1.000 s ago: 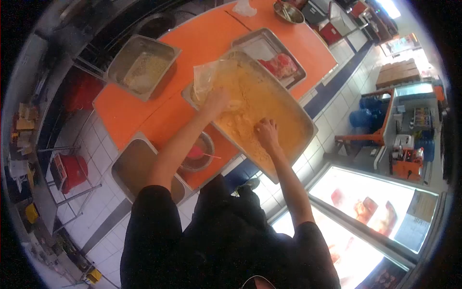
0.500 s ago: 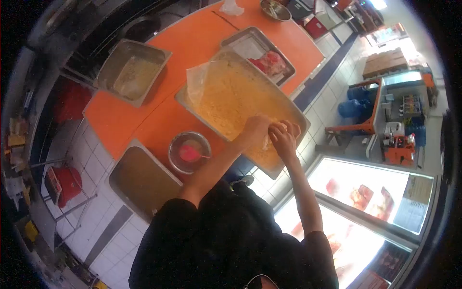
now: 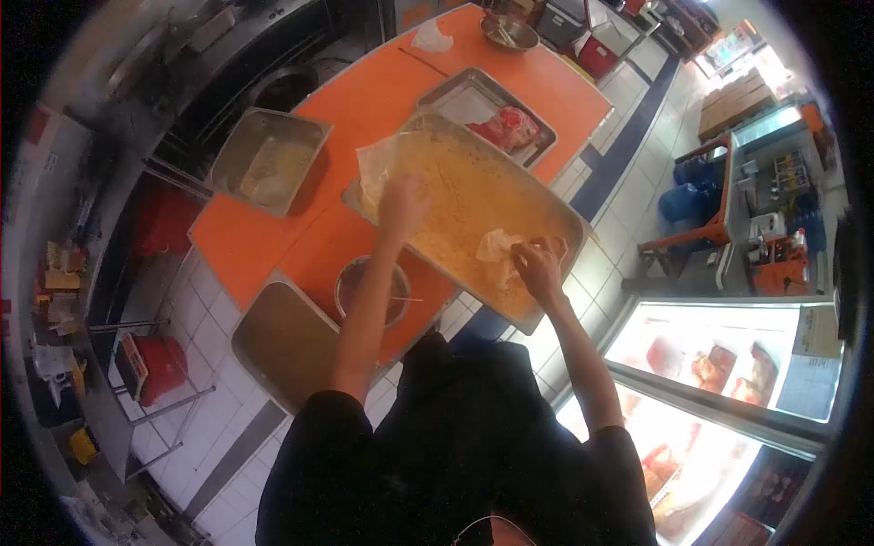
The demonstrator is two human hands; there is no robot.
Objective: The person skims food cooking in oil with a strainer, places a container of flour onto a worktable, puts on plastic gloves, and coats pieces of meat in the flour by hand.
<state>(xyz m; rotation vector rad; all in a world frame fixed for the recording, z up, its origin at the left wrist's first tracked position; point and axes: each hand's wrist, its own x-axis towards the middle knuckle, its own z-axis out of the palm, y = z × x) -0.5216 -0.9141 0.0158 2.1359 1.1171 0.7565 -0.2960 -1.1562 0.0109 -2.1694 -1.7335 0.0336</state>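
Observation:
A large metal tray holds a layer of yellow-orange crumbs or mix. My right hand is closed on a pale, thin piece that hangs over the right part of the tray. Above the tray's left edge is my left hand, blurred by motion, its fingers hard to make out. A clear plastic bag lies on the tray's left corner, just beyond that hand. My left forearm partly covers a round bowl below the tray.
On the orange table are a deep metal pan, a smaller tray with red meat, a metal bowl and crumpled plastic. Another deep pan is at the lower left; a lit display case is at the right.
My left hand has moved from beside my right hand back to the tray's left side. The pale piece now hangs spread out from my right hand.

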